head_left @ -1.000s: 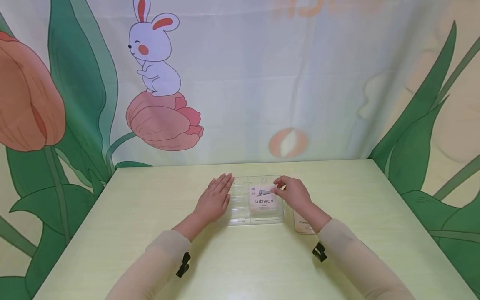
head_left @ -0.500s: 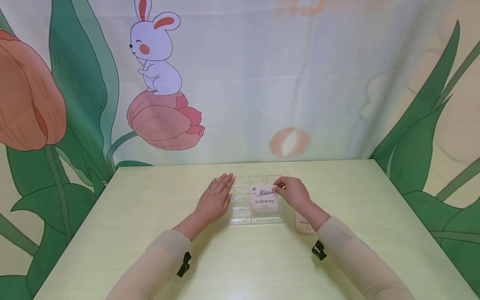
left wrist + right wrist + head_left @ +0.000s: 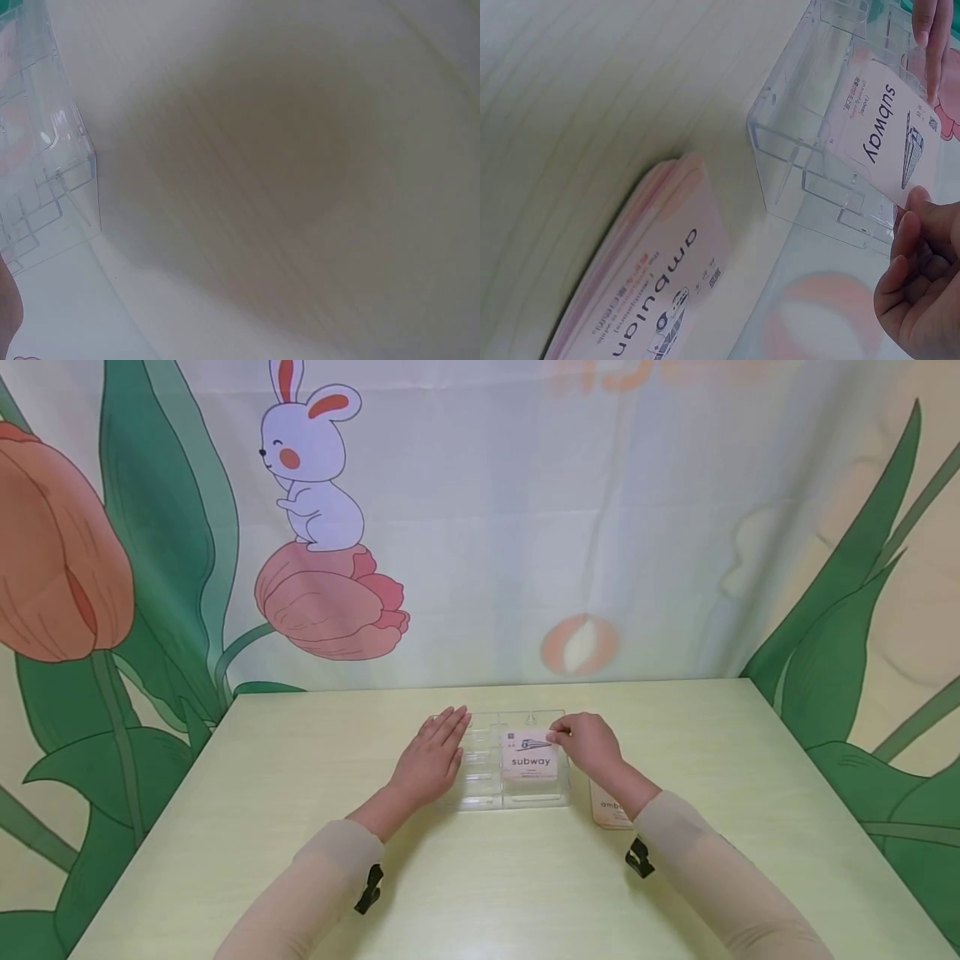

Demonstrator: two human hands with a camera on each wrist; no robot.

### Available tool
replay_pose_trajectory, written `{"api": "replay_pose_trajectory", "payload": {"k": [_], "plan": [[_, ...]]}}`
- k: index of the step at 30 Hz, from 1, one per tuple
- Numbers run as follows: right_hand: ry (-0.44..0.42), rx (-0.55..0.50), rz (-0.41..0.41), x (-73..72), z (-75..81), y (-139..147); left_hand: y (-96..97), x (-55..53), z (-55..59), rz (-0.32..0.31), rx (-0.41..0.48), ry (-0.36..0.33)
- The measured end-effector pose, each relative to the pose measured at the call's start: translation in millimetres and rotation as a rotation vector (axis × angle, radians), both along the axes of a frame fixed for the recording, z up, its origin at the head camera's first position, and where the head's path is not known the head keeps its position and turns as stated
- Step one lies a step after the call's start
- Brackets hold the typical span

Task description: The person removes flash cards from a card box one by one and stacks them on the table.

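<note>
A clear plastic box point(image 3: 480, 802) with two side-by-side sections stands on the table. In its right section leans a flash card point(image 3: 530, 762) printed "subway" with a train drawing. My right hand point(image 3: 590, 747) pinches that card's upper right corner between thumb and curled fingers, which the right wrist view shows closely. Flat along the box's left side rests my left hand point(image 3: 426, 762), its fingers straight. A stack of cards point(image 3: 667, 277), "ambulan..." on top, lies to the right of the box, partly hidden by my right forearm in the head view. The left wrist view catches only part of the box point(image 3: 60, 142).
The pale wooden table point(image 3: 480, 885) reaches back to a printed cloth backdrop point(image 3: 480, 527) with a rabbit and tulips. Each sleeve has a black strap point(image 3: 640, 857) near the wrist.
The right hand keeps its pinch on the subway card and has barely moved. The left hand stays against the box. The head view has shifted very slightly.
</note>
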State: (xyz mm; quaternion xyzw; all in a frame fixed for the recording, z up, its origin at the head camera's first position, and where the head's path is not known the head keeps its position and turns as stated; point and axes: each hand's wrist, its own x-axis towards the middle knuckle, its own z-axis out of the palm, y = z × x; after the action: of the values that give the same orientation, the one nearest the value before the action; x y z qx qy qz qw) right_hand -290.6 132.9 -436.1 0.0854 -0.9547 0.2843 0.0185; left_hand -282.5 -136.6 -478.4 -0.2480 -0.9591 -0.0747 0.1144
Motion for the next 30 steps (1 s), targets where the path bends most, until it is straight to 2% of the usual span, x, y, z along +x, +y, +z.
{"api": "replay_pose_trajectory", "payload": {"k": [30], "plan": [[0.094,0.032,0.018,-2.6,6.0,7.3,0.7,0.0,0.3,0.007,-0.013,-0.017]]}}
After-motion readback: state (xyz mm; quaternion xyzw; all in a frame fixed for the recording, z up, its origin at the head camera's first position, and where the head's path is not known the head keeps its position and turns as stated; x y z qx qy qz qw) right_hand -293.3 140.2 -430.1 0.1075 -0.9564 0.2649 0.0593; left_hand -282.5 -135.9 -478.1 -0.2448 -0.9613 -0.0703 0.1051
